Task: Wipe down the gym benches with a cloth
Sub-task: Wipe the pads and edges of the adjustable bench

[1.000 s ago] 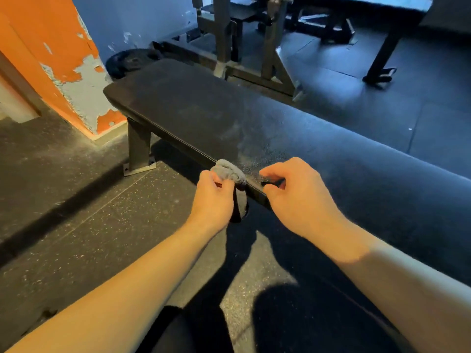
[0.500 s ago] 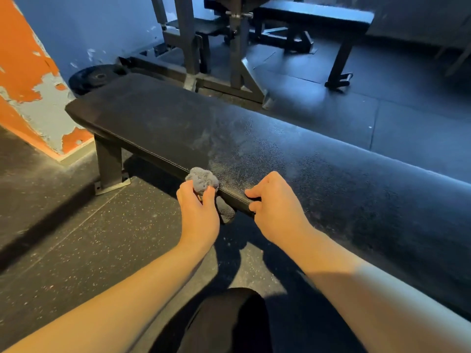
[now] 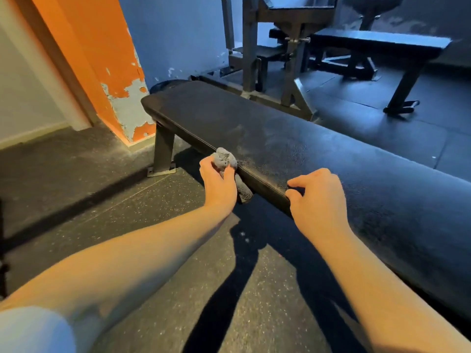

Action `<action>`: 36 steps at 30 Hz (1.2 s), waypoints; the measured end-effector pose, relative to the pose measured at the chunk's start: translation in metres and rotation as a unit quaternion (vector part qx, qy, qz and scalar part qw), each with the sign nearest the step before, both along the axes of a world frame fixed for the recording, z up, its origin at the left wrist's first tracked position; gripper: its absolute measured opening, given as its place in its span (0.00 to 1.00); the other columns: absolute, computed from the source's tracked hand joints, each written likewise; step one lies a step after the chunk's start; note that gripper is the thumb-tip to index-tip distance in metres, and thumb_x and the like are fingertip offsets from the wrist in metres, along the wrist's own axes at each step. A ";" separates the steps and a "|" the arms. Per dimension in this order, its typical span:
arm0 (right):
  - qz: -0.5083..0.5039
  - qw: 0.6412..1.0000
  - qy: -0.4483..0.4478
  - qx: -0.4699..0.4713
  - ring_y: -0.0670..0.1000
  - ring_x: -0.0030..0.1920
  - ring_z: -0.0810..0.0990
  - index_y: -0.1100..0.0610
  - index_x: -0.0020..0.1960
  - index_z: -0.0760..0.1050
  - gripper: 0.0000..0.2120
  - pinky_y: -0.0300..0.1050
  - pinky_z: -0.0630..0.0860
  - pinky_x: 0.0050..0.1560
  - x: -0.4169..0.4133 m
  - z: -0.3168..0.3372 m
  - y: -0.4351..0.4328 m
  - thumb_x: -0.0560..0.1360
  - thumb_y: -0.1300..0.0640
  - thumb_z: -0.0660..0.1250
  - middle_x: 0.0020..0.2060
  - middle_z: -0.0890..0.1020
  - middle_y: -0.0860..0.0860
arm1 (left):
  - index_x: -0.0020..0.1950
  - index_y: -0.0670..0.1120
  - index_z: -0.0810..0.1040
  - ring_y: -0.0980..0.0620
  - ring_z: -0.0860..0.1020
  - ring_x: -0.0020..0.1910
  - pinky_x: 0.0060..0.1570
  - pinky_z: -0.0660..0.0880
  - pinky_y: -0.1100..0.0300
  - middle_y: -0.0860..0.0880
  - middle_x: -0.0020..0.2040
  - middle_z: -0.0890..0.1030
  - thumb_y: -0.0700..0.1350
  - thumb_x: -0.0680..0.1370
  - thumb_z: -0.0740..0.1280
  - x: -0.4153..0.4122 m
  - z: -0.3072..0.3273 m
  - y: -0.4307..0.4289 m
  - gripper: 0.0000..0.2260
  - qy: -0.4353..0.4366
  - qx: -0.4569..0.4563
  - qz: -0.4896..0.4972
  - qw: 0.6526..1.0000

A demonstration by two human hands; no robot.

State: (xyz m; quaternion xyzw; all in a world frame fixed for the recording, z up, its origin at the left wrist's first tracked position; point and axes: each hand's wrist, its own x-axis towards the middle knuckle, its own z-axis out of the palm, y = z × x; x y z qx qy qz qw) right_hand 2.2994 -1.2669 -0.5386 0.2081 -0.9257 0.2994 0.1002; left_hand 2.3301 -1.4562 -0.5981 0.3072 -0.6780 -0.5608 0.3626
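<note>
Dusty black gym bench (image 3: 293, 149) on speckled floor, left hand (image 3: 219, 183) bunching grey cloth (image 3: 225, 159) against near edge, right hand (image 3: 317, 197) gripping same edge beside it

Peeling orange-painted pillar (image 3: 102, 59) at 10 o'clock; pale blue wall (image 3: 178, 34) at 12; speckled black rubber floor (image 3: 76, 200) at 7.

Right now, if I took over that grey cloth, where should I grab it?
Probably the bunched top of the cloth, from above: it bulges free over the bench edge, while the left hand grips its middle and its tail hangs below the edge.
</note>
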 end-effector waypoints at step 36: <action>-0.037 0.998 -0.006 0.040 0.57 0.61 0.70 0.46 0.57 0.84 0.09 0.52 0.64 0.57 0.031 -0.003 0.031 0.79 0.55 0.70 0.57 0.76 0.49 | 0.59 0.43 0.73 0.65 0.71 0.51 0.51 0.68 0.73 0.50 0.55 0.70 0.32 0.81 0.61 0.024 -0.029 0.135 0.09 0.060 -0.086 -0.031 0.994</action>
